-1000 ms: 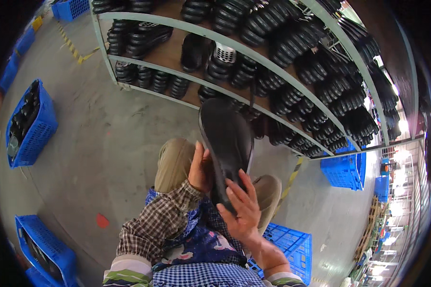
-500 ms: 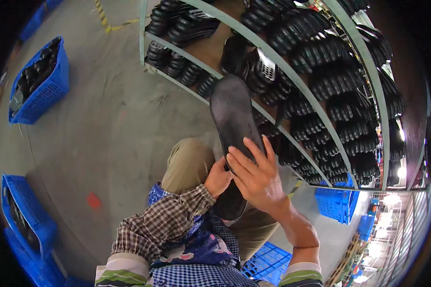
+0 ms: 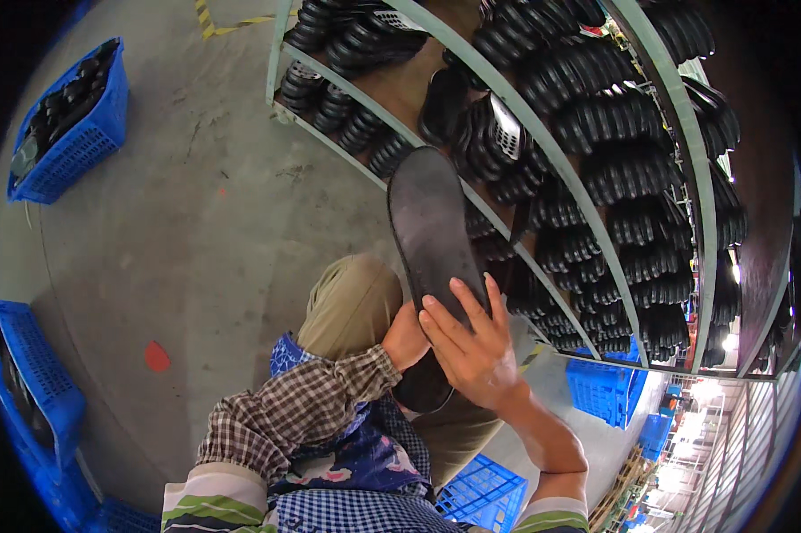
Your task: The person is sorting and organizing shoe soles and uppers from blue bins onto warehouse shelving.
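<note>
A black shoe sole (image 3: 429, 222) is held up in front of my knees, its broad end pointing away toward the rack. My left hand (image 3: 407, 338), below a checked sleeve, grips the sole's left edge, with most of its fingers hidden behind it. Across the near part of the sole lies my right hand (image 3: 473, 342), its fingers slanting over the face and its thumb out of sight. A dark rounded end (image 3: 423, 386) shows under the hands; whether it belongs to the same sole or a second one, I cannot tell.
A metal rack (image 3: 516, 240) with rows of black soles (image 3: 636, 186) stands ahead and to the right. Blue crates stand at the far left (image 3: 81, 160), near left (image 3: 41, 382), right (image 3: 606, 391) and beside my legs (image 3: 485, 493). A red piece (image 3: 157, 356) lies on the floor.
The view has shifted slightly, so the rack and crates sit at changed places in it. Both hands keep their hold on the sole, with the right hand's fingers slightly nearer me along it.
</note>
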A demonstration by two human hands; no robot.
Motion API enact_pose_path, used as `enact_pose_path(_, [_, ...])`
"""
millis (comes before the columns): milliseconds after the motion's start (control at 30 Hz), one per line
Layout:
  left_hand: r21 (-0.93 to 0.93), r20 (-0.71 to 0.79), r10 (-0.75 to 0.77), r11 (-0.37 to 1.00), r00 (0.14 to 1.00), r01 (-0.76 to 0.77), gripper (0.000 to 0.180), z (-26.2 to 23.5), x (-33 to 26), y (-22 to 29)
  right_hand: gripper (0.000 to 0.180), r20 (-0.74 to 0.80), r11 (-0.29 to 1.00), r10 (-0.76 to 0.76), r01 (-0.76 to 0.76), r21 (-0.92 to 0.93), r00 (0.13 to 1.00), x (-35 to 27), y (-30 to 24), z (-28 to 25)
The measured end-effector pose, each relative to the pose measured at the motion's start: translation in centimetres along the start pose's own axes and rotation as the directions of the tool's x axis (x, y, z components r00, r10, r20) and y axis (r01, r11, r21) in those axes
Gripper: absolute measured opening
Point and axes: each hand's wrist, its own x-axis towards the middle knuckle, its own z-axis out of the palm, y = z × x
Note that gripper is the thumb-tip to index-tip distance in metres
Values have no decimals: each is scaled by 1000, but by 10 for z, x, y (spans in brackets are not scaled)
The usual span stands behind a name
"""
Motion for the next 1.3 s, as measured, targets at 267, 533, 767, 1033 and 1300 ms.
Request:
enact_pose_path(267, [-36, -75, -146, 989, 986, 143, 38, 2, -3, 1, 33, -84, 1000, -11, 10, -13, 996, 19, 24, 24])
enact_pose_path(533, [216, -94, -37, 975, 995, 57, 85, 4, -1, 7, 39, -406, 966, 237, -259, -1, 883, 132, 127, 92])
enact_pose_path(767, [-200, -139, -254, 954, 957, 224, 81, 0, 4, -10, 35, -345, 821, 552, -420, 387, 760, 125, 157, 76])
enact_pose_path(1033, [-631, 11, -338, 728, 941, 268, 56, 4, 4, 44, 66, -208, 607, 745, -516, 605, 633, -60, -13, 29])
enact_pose_path(1300, [-656, 103, -247, 711, 964, 252, 52, 9, 7, 45, 83, -165, 757, 631, -554, 346, 758, -81, -97, 51])
